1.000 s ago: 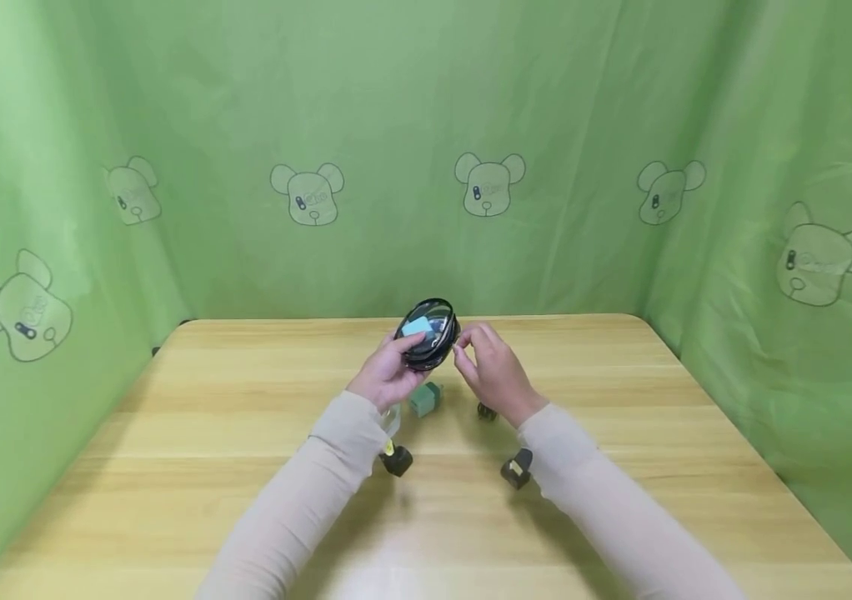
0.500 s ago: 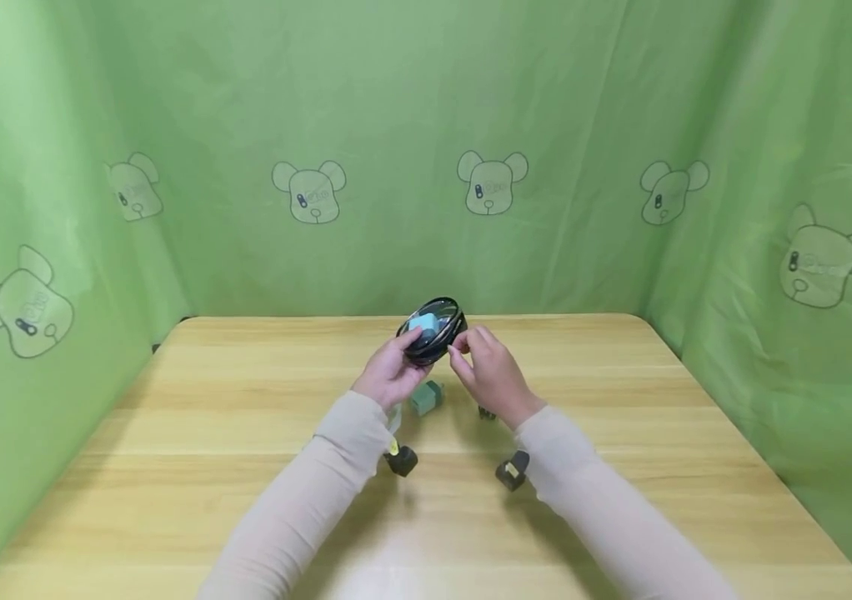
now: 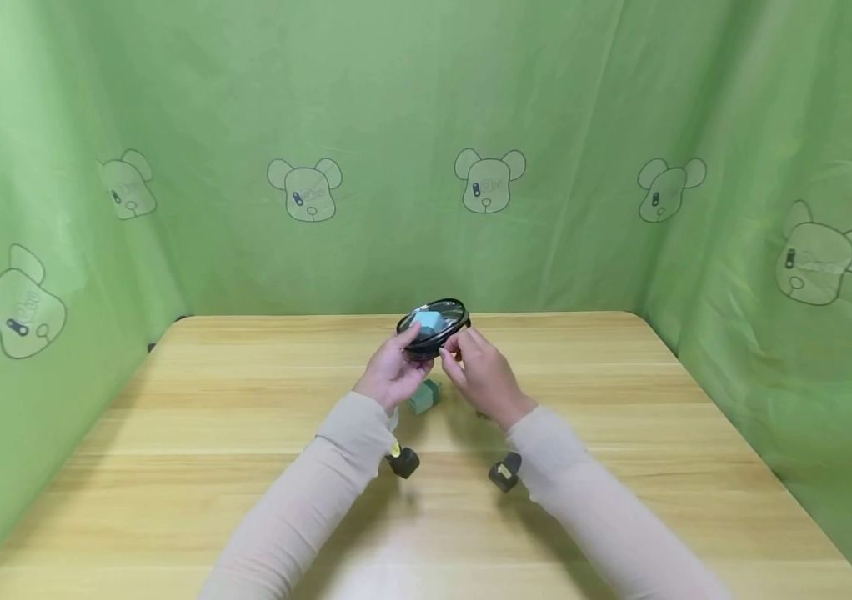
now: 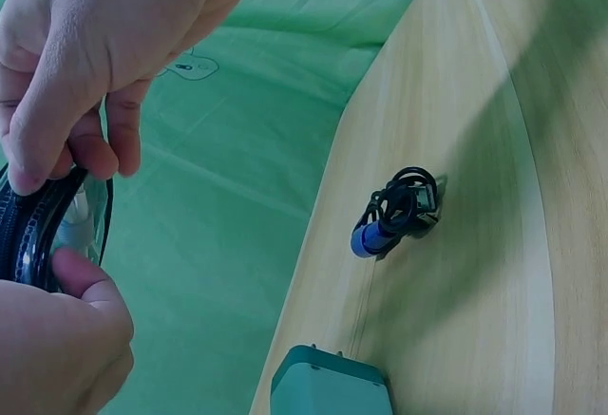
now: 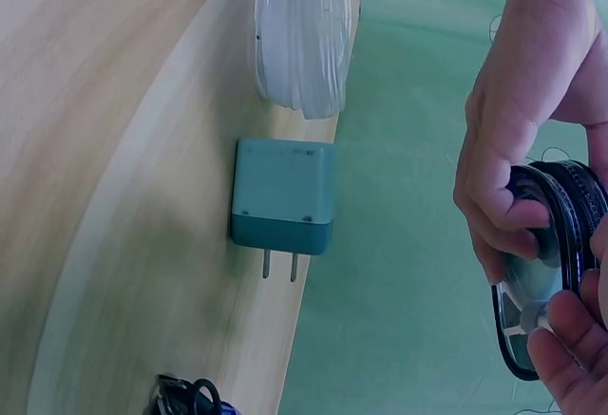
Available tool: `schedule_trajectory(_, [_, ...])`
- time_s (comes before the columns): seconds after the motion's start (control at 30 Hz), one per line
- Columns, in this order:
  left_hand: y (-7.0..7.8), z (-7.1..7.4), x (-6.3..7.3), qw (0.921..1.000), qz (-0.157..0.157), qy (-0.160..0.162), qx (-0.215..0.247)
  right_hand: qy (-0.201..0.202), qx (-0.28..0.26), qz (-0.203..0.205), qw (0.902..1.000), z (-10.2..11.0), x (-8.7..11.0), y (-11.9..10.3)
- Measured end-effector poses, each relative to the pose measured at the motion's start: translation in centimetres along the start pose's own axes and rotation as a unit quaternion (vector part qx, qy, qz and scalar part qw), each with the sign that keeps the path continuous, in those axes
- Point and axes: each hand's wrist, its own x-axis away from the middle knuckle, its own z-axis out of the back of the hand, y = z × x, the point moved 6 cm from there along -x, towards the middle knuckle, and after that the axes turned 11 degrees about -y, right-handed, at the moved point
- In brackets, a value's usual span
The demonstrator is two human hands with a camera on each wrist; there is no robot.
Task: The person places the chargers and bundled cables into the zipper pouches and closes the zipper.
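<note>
My left hand holds a round clear zip case with a black rim above the far part of the table, thumb on top. A pale blue block shows in the case, by the thumb. At the case's near right edge, the fingers of my right hand pinch the rim; whether they have a zip pull is hidden. Ridged black edging shows between both hands in the left wrist view. In the right wrist view, a thin black loop hangs from the case, and something whitish lies behind the fingers.
A green two-pin charger lies on the wooden table below the hands. A bundled black cable with a blue end is to its right, a clear plastic packet to its left. Green curtains surround the table.
The case has turned to lie flatter, its rim now facing more upward. My right hand has slid left and slightly down along the edge. My left hand keeps its hold.
</note>
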Motion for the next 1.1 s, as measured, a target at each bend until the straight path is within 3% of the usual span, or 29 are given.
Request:
schedule_trajectory(0.27, [-0.07, -0.29, -0.11, 0.9995, -0.027, -0.013, 0.009, -0.002, 0.002, 0.001, 1.0000, -0.23, 0.00, -0.21])
schedule_trajectory(0.6, [-0.08, -0.82, -0.05, 0.9987, -0.016, -0.045, 0.020, -0.004, 0.010, 0.004, 0.9999, 0.04, 0.15, -0.09])
schedule_trajectory(1.1, [0.17, -0.88, 0.21, 0.9993, 0.005, -0.038, 0.003, 0.003, 0.014, 0.012, 0.9998, 0.34, 0.23, -0.05])
